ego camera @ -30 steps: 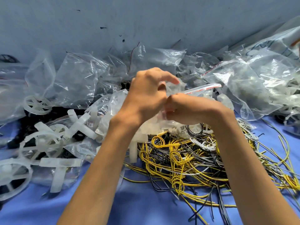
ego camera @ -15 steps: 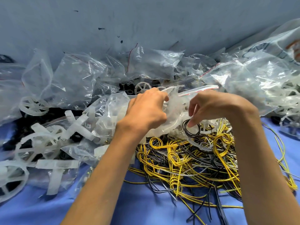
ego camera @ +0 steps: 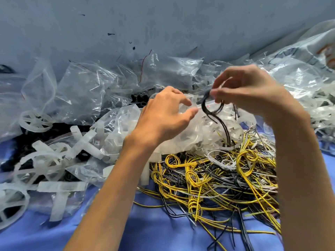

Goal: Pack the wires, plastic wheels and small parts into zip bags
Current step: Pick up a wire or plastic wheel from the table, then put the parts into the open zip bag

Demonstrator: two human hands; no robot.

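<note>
One black wire loop point(ego camera: 208, 107): pinched between thumb and fingertips of the right hand point(ego camera: 253, 91), hanging at the mouth of a clear zip bag point(ego camera: 208, 131) filled with white plastic wheels. The left hand point(ego camera: 163, 116): fingers curled, gripping the bag's rim. Tangled yellow, black and white wires point(ego camera: 217, 174): heaped on blue cloth point(ego camera: 145, 232) beside the bag.

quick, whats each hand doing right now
left hand: pinches the zip bag at its mouth
right hand: pinches a looped bundle of black wires
</note>
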